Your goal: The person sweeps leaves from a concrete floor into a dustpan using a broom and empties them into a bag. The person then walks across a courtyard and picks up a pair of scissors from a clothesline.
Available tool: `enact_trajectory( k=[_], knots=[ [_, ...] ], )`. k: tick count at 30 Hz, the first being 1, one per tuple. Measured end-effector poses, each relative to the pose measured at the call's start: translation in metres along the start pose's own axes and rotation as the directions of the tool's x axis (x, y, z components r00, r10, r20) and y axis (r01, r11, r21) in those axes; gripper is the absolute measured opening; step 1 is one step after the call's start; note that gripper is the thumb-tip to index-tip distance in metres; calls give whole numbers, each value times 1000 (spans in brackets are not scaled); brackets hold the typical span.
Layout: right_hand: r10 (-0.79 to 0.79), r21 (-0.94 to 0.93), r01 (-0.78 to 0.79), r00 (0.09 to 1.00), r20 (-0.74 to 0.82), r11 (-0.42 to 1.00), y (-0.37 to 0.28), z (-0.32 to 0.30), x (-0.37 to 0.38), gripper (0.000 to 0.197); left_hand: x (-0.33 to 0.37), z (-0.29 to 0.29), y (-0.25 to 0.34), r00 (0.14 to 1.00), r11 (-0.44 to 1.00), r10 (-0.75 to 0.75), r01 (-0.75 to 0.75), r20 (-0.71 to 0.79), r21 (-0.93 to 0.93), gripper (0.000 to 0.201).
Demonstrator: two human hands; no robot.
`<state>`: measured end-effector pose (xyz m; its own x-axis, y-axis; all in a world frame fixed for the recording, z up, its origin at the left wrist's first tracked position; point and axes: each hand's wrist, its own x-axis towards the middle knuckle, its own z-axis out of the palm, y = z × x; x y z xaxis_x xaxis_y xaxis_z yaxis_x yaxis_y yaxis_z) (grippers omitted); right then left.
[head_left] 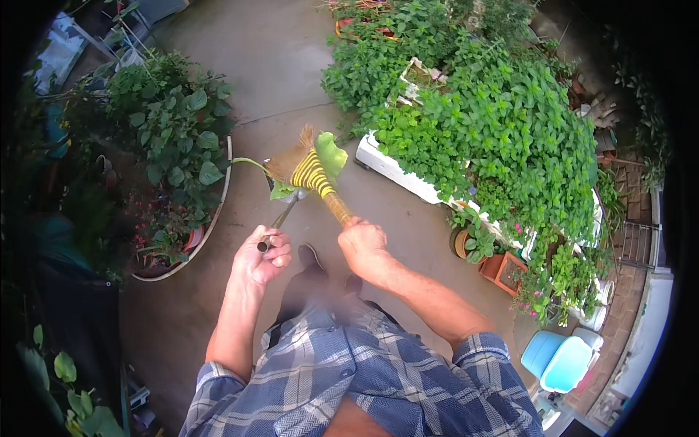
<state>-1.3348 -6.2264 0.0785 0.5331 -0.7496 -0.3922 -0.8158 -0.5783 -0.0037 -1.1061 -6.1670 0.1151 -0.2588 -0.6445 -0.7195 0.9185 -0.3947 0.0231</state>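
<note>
The person's two hands were raised in front of the body, each on its own handle. The left grip (263, 255) was folded around one metal tube (285, 213), fingers curled in and the inner wrist turned upward; the tube's round open end poked out of the fist. The left forearm rose nearly straight, leaning slightly right. The right grip (362, 244) was pressed tight around the handle of one short straw broom (313, 175), back of the hand uppermost, with the forearm slanting in from the lower right and the elbow bent outward.

The broom was just beyond both fists, its bristles fanned to the upper left and its neck bound in yellow and dark bands. Two large green leaf parts showed around it, one broad leaf (332, 154) at its right and a smaller piece (281, 191) below; whether they touched it could not be told. Two shoes showed on the concrete ground (429, 255), one partly hidden.

One curved planter (220, 200) stood to the left, and one long white trough (400, 172) to the right. Two blue tubs (568, 366) sat at lower right, any lettering too small to make out.
</note>
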Motion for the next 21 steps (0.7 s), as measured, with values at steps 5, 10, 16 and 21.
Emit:
enact_trajectory(
  k=[5, 10, 16, 21],
  knots=[
    [79, 130, -72, 996, -48, 989, 24, -10, 112, 31, 61, 53, 90, 1000, 1000, 22, -21, -21, 5, 9],
    [49, 239, -37, 998, -46, 970, 34, -82, 201, 29, 116, 125, 198, 996, 995, -47, 53, -72, 89, 15],
    [222, 299, -214, 975, 7, 930, 44, -176, 332, 25, 173, 194, 338, 994, 972, -34, 57, -102, 229, 14],
    [279, 302, -265, 960, -4, 916, 62, -236, 446, 25, 227, 259, 434, 999, 967, -4, 16, -50, 253, 14]
  ],
)
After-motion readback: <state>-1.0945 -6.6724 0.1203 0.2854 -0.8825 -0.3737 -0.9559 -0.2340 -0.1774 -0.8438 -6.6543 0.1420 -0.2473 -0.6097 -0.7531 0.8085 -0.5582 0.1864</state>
